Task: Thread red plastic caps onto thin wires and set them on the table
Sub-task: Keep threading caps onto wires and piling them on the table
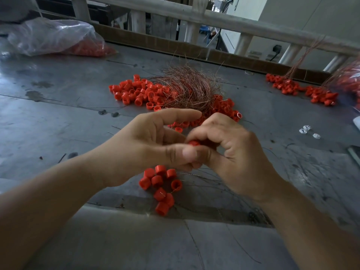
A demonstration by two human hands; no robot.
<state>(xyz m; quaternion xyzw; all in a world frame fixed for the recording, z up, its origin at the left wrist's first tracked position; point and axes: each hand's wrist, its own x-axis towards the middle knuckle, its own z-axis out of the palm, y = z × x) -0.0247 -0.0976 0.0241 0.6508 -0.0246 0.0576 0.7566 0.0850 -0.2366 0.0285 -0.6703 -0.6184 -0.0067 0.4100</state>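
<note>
Peeking between curled fingers (206,129), red cap (193,143).

Grey scuffed table (58,117): loose red caps (136,92), copper wire tangle (187,88), threaded caps (160,189), plastic bag (50,36).

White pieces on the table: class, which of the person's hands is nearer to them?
Right. The right hand, pinching a red cap, is left of the white pieces in the picture; the left hand is farther left still, beyond it.

Grey scuffed table (58,117), pale wooden railing (224,20) behind, dim daylight
</note>
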